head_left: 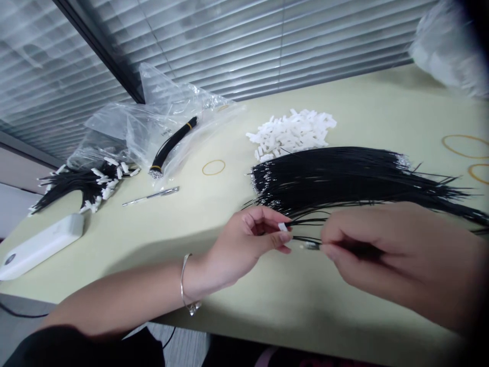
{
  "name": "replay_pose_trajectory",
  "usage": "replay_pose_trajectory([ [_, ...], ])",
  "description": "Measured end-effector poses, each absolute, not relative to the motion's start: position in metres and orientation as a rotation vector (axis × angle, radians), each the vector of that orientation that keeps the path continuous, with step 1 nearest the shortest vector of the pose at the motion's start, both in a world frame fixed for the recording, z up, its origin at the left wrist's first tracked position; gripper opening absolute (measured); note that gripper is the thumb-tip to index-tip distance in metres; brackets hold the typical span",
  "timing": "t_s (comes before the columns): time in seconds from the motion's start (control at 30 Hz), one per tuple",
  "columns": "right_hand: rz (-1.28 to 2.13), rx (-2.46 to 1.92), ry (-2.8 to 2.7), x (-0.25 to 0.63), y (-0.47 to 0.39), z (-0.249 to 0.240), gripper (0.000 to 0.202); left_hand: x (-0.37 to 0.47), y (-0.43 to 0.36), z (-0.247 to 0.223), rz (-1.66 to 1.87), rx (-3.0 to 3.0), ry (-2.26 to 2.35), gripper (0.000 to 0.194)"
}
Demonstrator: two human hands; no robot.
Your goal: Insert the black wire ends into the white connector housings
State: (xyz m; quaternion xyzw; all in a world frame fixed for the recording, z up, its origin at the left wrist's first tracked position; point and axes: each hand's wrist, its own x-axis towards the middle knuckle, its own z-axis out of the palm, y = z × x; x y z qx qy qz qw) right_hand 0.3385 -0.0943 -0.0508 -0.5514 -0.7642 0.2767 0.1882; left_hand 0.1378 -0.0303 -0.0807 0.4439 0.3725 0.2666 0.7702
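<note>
Above the pale tabletop (183, 224), the left hand (246, 237) pinches a small white connector housing (283, 227), while thin black wires (305, 223) stretch sideways from beside it to the right hand (382, 250), which pinches them just rightward.

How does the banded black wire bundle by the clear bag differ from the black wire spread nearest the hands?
The banded bundle is gathered tight by yellow bands; the wire spread lies loose. The bundle is slim, the spread far broader. The bundle slants in the picture, while the spread runs more nearly sideways. Both show black wires with silvery tips.
</note>
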Motion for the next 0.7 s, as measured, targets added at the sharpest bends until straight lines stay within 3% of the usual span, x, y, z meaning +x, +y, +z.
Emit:
replay_pose_trajectory([
  [0.13, 1.158, -1.512, -2.190, 0.335, -0.095, -0.059, 0.024, 0.138, -0.030, -0.081, 0.593, 0.964, 0.807, 0.018],
  [0.7, 1.343, -1.679, -1.863, 0.337, -0.067, -0.051, 0.023, 0.135, -0.021, -0.086, 0.526, 0.874, 0.763, 0.021],
])
